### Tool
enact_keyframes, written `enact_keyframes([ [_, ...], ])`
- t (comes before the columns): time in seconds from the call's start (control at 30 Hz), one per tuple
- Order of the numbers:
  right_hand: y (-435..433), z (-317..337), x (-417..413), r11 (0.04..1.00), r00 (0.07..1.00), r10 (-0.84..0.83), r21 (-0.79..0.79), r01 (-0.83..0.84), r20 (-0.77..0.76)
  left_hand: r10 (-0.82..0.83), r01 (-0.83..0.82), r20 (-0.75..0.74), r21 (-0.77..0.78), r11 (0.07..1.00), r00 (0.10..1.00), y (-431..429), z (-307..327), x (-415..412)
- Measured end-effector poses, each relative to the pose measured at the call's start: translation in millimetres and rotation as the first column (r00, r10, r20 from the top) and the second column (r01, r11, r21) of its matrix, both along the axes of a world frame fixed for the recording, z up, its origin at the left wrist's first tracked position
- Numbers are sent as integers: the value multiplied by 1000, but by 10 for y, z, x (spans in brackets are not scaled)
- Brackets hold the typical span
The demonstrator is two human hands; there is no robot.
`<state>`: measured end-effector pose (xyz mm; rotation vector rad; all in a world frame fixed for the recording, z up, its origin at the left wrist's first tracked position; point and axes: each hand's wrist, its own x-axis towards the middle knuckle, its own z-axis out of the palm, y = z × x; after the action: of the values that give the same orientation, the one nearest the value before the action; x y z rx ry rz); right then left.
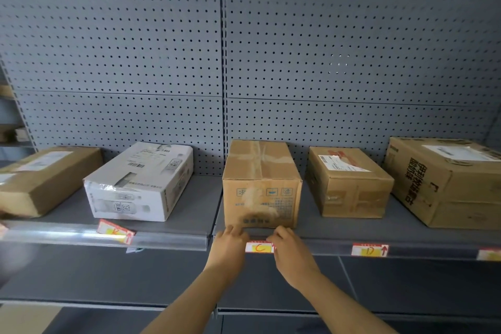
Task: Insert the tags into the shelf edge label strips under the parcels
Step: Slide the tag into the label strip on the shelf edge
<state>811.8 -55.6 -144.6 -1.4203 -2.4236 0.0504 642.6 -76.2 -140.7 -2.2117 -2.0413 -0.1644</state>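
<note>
Both forearms reach up to the shelf edge. Left hand (230, 245) and right hand (287, 248) pinch the two ends of the tag marked C (259, 247), which sits in the label strip (311, 248) directly under the middle brown box (261, 187); whether it is fully seated I cannot tell. To the right, the tag marked D (369, 250) looks seated under its box (349, 184), and another tag (489, 254) shows at the frame edge. To the left, a crooked tag (115, 231) under the white box (141, 182) sticks out of its strip, so it probably still needs pushing in.
</note>
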Motion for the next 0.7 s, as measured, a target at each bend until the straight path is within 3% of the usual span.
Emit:
enact_keyframes([
  [0.2, -11, -13, -8, 999, 1000, 10, 49, -10, -1, -6, 5, 34, 16, 1000, 999, -34, -48, 24],
  [0.43, -88, -60, -25, 989, 989, 105, 91, -114, 102, -17, 14, 83, 27, 1000, 996, -69, -99, 69],
  [0.7, -107, -73, -103, 989, 992, 64, 124, -78, 108, -3, 3, 76, -6, 1000, 997, -169, -73, 79],
])
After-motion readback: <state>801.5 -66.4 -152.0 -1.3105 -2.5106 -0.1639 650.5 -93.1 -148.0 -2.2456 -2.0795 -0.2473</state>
